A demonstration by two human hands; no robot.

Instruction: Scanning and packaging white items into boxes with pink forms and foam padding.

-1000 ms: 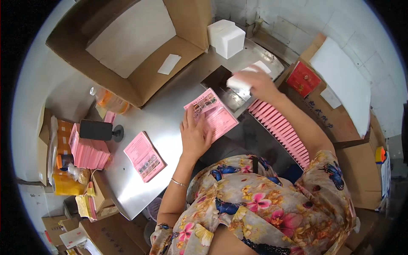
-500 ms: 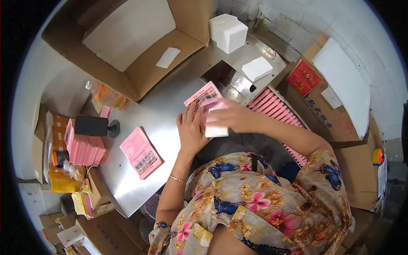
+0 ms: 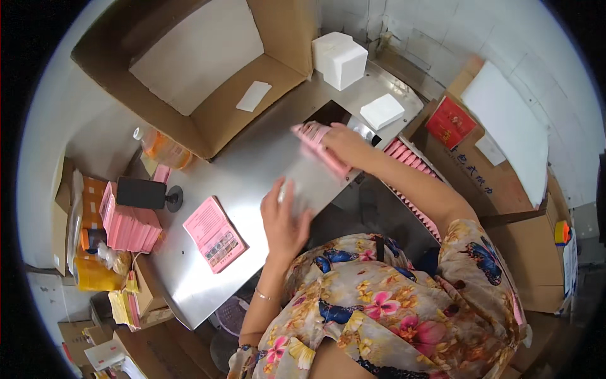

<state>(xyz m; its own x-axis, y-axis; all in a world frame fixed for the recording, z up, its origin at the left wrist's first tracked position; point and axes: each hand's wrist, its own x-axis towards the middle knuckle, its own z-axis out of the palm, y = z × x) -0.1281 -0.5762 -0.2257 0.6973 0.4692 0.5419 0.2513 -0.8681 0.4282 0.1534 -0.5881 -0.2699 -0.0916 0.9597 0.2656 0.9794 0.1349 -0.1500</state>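
Observation:
My right hand [image 3: 348, 148] grips a pink printed packet [image 3: 310, 132], tilted up over the metal table and smeared by motion. My left hand [image 3: 283, 222] is near the table's front edge with its fingers apart and nothing in it. To the left of that hand lies a small stack of pink printed sheets or flat packets [image 3: 216, 235]. A tray of tightly packed pink packets [image 3: 413, 156] sits beneath my right forearm. White folded tissues [image 3: 382, 111] lie in a low pile beyond the right hand, beside a dark shiny plate [image 3: 329, 112].
A large open cardboard box [image 3: 252, 132] stands on the far left of the metal table [image 3: 243, 169], a white slip inside. Behind is a taller white tissue stack [image 3: 341, 60]. At left are a bottle [image 3: 163, 148], a black stand [image 3: 142, 192] and pink bundles [image 3: 129, 221]. Cartons [image 3: 524, 252] flank the right.
My right hand has lifted the pink packet and moved it right and away from my left hand. The left hand has let go; the white tissue block between my hands no longer shows.

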